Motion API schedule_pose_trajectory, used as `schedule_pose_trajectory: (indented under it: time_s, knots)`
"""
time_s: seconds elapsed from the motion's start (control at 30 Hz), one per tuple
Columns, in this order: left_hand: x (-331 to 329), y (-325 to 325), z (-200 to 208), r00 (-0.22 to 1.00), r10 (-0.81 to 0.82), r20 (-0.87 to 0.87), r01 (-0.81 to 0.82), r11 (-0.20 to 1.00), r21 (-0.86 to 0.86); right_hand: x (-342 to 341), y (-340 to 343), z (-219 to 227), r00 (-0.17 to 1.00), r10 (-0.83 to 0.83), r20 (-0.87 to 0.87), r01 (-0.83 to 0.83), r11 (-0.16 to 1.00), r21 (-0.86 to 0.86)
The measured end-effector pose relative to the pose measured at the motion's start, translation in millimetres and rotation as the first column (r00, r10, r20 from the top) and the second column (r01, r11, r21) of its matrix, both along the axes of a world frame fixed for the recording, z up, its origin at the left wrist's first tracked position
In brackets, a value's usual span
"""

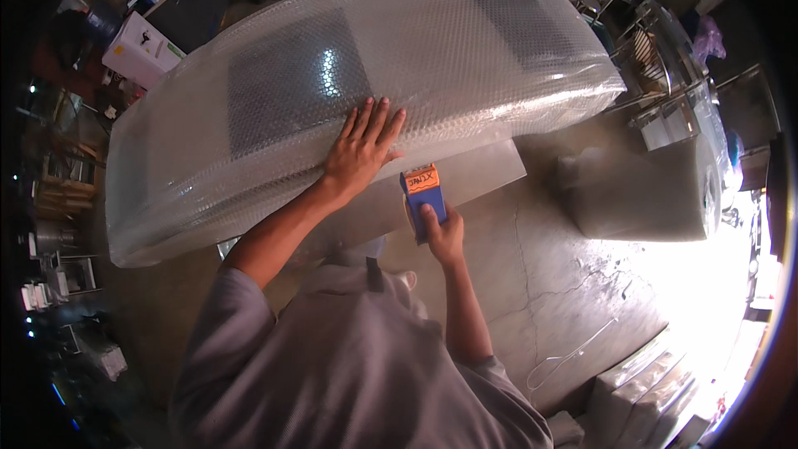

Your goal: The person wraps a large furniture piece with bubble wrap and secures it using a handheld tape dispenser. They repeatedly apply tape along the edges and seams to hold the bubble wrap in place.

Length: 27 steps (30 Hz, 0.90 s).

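A long, bulky item in bubble wrap stretches across in front of me, with darker panels showing through the clear film. My left hand lies flat on its near edge, fingers stretched out and holding nothing. Just to the right and nearer, my right hand is closed around a blue tape dispenser with an orange end that carries handwriting. The orange end points at the wrapped item's near side, and a small gap seems to separate them. Below the wrap, a flat pale panel juts out toward me.
A large roll of bubble wrap lies on the concrete floor to the right. Wrapped flat packs are stacked at the lower right, near bright light. A white box stands at the far left. Metal racks stand at the far right.
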<state>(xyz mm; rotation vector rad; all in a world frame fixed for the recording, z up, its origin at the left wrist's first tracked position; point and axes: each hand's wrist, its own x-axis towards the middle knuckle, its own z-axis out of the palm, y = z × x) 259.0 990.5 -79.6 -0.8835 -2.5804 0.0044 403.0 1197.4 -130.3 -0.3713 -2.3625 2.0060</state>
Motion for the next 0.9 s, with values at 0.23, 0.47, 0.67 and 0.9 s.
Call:
schedule_pose_trajectory:
  time_s: [0.23,0.47,0.67,0.9]
  knots:
    - [0,-1,3,0.997,-0.071,0.018,0.071,0.997,-0.001,-33,-25,-68,0.996,-0.075,-0.055,0.071,0.995,-0.071]
    - [4,1,30,0.991,-0.017,0.133,0.045,0.977,-0.209,-59,-26,-84,0.989,0.001,-0.146,-0.012,0.997,-0.078]
    - [33,34,-4,0.827,-0.444,0.345,0.494,0.867,-0.066,-55,-16,-99,0.997,0.073,0.008,-0.073,0.996,0.053]
    - [17,26,-41,0.944,-0.329,0.024,0.168,0.415,-0.894,-61,13,-31,0.871,0.123,0.475,-0.385,0.772,0.505]
